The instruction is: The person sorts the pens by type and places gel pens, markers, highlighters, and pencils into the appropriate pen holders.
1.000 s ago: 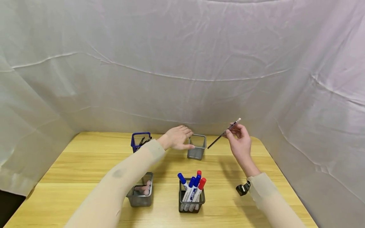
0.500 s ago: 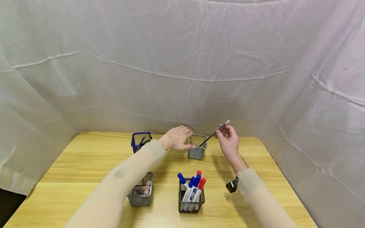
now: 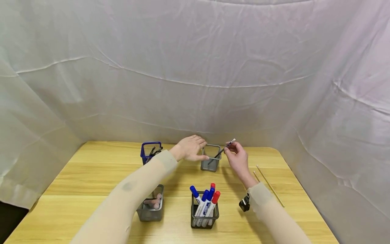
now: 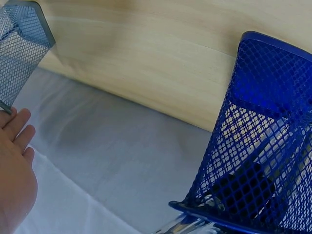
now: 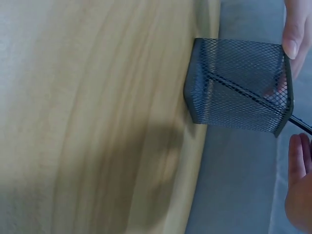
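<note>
My right hand (image 3: 238, 161) pinches a black pencil (image 3: 222, 151) with a white eraser end. The pencil slants down into a grey mesh pen holder (image 3: 209, 166) at the back of the table. Through the mesh in the right wrist view, the pencil (image 5: 243, 92) shows inside the holder (image 5: 234, 53), its lower end near the bottom. My left hand (image 3: 189, 148) rests against the holder's left side, fingers stretched out and thumb at the rim. In the left wrist view, the fingertips of this hand (image 4: 17, 170) touch the rim of the same holder (image 4: 19, 58).
Behind my left forearm stands a blue mesh holder (image 3: 146, 144) with black pens. Closer in are a grey holder (image 3: 150, 215) with pink-ended items and a black holder (image 3: 202, 217) with blue- and red-capped markers. Two pencils (image 3: 271, 187) lie at right. Grey cloth (image 3: 195, 67) encloses the table.
My right hand has moved left and slightly down, bringing the pencil's lower end from beside the grey holder to inside it. Pencils on the table have come into view. The left hand stays put.
</note>
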### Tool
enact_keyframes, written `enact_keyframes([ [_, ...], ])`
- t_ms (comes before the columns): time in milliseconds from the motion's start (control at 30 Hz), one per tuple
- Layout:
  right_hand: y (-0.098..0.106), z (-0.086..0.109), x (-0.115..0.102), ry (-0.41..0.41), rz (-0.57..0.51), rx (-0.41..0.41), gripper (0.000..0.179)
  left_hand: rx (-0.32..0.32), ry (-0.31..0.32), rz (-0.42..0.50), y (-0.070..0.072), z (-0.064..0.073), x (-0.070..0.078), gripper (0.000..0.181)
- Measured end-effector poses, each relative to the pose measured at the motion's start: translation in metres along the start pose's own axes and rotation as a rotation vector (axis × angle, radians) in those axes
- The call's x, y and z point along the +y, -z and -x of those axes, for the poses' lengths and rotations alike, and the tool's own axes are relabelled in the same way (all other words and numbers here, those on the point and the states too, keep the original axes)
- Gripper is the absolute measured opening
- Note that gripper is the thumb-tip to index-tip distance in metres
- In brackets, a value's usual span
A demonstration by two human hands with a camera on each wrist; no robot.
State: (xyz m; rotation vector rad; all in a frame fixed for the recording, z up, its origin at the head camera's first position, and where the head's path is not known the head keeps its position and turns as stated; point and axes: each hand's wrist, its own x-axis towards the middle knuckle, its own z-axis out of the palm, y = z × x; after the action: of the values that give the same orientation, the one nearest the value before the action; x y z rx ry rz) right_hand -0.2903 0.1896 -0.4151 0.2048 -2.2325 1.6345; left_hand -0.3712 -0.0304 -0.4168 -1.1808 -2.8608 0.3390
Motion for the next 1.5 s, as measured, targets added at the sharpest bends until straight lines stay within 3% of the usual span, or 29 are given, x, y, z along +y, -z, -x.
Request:
enact_keyframes([
  [100, -0.001, 0.002, 0.002, 0.014, 0.027, -0.008, 0.022, 0.0, 0.003, 0.004, 0.0, 0.0, 0.001, 0.086],
  [333, -0.006, -0.011, 0.054, -0.024, 0.086, -0.023, 0.022, 0.025, -0.006, -0.002, 0.0, 0.0, 0.002, 0.084],
  [700, -0.002, -0.009, 0.057, -0.061, 0.054, -0.035, 0.027, 0.012, -0.003, -0.017, 0.001, -0.002, 0.003, 0.084],
  [1000, 0.014, -0.01, 0.043, -0.067, -0.017, -0.003, 0.039, 0.009, -0.007, 0.008, 0.002, -0.003, 0.002, 0.085],
  [1200, 0.033, -0.004, 0.027, -0.037, -0.057, -0.007, 0.045, 0.004, -0.007, 0.016, 0.003, -0.001, 0.002, 0.084],
  [1500, 0.063, 0.001, 0.048, 0.056, -0.02, 0.07, 0.04, 0.004, -0.01, 0.021, 0.001, -0.003, 0.002, 0.084],
])
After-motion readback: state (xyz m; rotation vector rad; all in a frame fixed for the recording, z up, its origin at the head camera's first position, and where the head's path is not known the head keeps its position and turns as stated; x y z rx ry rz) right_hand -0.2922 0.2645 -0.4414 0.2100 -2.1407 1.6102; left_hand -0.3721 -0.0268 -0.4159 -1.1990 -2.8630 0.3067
